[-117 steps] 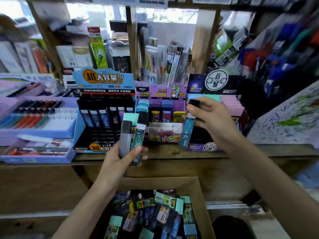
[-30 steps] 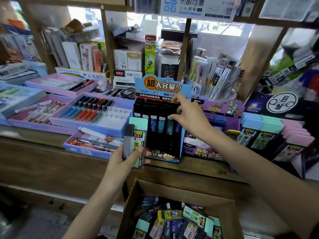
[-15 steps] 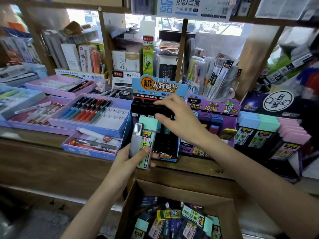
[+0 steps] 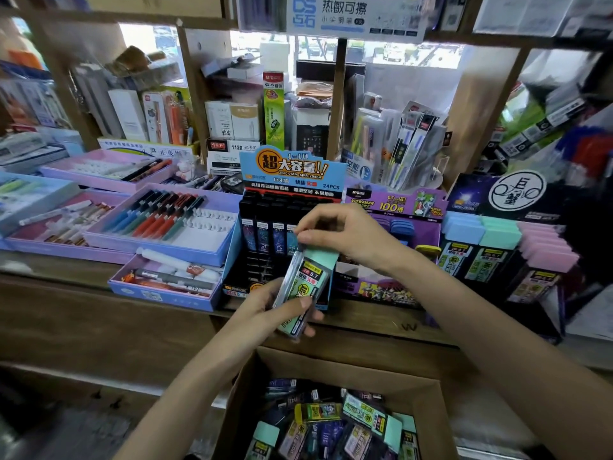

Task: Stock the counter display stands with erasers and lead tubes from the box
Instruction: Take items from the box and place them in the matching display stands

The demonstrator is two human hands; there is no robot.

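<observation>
My left hand [image 4: 272,307] grips two lead tubes [image 4: 303,287], one with a mint cap and one grey, upright in front of the counter. My right hand [image 4: 348,237] reaches down from above, and its thumb and forefinger pinch the top of the grey tube. Right behind them stands the blue display stand [image 4: 257,247], with a row of dark lead tubes in it. To its right are a purple stand [image 4: 394,207] and a dark stand [image 4: 481,240] of pastel-capped tubes. The cardboard box [image 4: 335,365] sits open below, holding several mixed tubes and erasers [image 4: 335,423].
Trays of pens [image 4: 159,220] lie on the wooden counter [image 4: 99,313] to the left. Shelves behind the stands are packed with boxed stationery [image 4: 232,121]. More dark packs hang at the far right.
My right hand has left the row of tubes in the blue stand and come down onto the tubes in my left hand. My left hand has lifted them up and to the right.
</observation>
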